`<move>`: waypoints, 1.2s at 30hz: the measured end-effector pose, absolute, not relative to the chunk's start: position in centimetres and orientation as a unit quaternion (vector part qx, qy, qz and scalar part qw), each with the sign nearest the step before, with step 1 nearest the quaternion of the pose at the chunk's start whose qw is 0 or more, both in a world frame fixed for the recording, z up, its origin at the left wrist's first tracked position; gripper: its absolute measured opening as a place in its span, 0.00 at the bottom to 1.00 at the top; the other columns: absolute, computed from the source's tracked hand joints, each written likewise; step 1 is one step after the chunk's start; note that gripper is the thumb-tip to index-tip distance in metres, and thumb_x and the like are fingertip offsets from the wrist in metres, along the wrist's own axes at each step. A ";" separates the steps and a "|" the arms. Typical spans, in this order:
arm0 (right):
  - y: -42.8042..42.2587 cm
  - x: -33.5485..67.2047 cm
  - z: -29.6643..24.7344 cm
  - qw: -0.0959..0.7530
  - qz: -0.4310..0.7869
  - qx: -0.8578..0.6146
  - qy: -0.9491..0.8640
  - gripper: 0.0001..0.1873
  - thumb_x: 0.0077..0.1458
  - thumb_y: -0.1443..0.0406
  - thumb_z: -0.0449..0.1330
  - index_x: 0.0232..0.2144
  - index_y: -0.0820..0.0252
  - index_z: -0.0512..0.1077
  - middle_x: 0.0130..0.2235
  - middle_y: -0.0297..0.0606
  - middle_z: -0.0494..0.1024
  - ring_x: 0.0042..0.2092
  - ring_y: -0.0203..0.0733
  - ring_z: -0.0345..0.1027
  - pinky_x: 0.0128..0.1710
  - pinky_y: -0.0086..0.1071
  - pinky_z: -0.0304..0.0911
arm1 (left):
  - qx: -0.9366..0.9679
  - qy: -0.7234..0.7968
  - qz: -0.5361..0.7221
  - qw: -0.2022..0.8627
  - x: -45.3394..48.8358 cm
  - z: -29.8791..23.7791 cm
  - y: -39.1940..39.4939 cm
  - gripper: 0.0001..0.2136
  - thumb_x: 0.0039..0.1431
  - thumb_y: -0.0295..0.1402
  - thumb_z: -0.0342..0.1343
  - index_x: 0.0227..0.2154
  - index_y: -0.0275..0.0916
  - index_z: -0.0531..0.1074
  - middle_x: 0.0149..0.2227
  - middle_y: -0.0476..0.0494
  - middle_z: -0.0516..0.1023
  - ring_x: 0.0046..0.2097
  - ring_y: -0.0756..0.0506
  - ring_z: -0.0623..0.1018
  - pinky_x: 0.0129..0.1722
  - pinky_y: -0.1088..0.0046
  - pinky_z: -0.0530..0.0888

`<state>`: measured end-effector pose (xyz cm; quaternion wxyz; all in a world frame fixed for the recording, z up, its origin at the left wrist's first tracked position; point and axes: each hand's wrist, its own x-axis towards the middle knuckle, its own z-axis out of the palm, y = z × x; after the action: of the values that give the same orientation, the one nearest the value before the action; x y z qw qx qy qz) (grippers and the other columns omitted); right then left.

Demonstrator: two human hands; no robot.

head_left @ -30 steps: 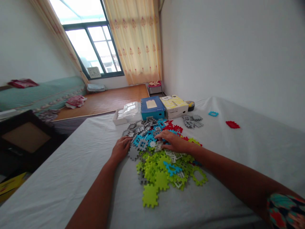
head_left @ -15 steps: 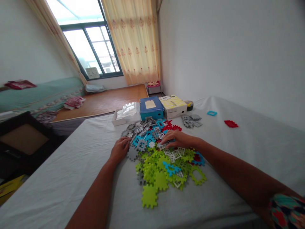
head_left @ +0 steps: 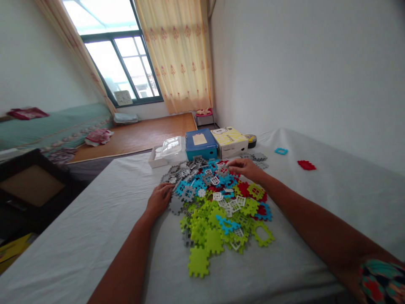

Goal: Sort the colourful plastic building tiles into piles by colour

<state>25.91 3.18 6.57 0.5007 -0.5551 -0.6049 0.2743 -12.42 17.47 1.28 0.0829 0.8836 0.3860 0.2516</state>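
The right hand (head_left: 247, 169) has carried a grey piece (head_left: 223, 169) farther back.

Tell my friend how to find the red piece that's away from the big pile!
Start with the white sheet, where a colourful pile sits in front of the blue box. Look right, past the right hand, to a blue ring lying apart. Nearer you and farther right lies the red piece, the only red one outside the pile.
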 end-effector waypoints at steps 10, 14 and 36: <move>2.0 37.9 5.0 0.549 0.203 -0.738 -0.334 0.16 0.46 0.60 0.64 0.37 0.63 0.72 0.34 0.42 0.78 0.31 0.36 0.69 0.28 0.28 0.64 | 0.884 0.386 0.251 0.086 -12.5 1.2 17.6 0.17 0.62 0.39 0.45 0.44 0.42 0.76 0.49 0.42 0.75 0.51 0.42 0.72 0.55 0.59 0.69; 0.4 41.9 3.8 0.493 0.228 -0.791 -0.283 0.12 0.47 0.62 0.64 0.35 0.63 0.73 0.32 0.42 0.77 0.29 0.36 0.69 0.26 0.27 0.64 | 0.881 0.391 0.253 0.085 -12.5 1.0 17.7 0.17 0.61 0.39 0.45 0.44 0.42 0.76 0.49 0.42 0.75 0.51 0.42 0.72 0.55 0.59 0.68; 1.1 41.6 2.4 0.204 0.062 -0.822 -0.528 0.17 0.41 0.58 0.67 0.35 0.60 0.77 0.38 0.41 0.79 0.40 0.46 0.72 0.40 0.33 0.64 | 0.885 0.391 0.241 0.078 -12.5 1.1 17.4 0.18 0.62 0.39 0.44 0.46 0.41 0.75 0.50 0.41 0.74 0.52 0.41 0.72 0.55 0.59 0.68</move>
<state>41.64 1.11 2.42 0.2039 -0.8218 -0.5284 0.0622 -12.48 17.44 1.14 0.0778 0.8847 0.3911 0.2415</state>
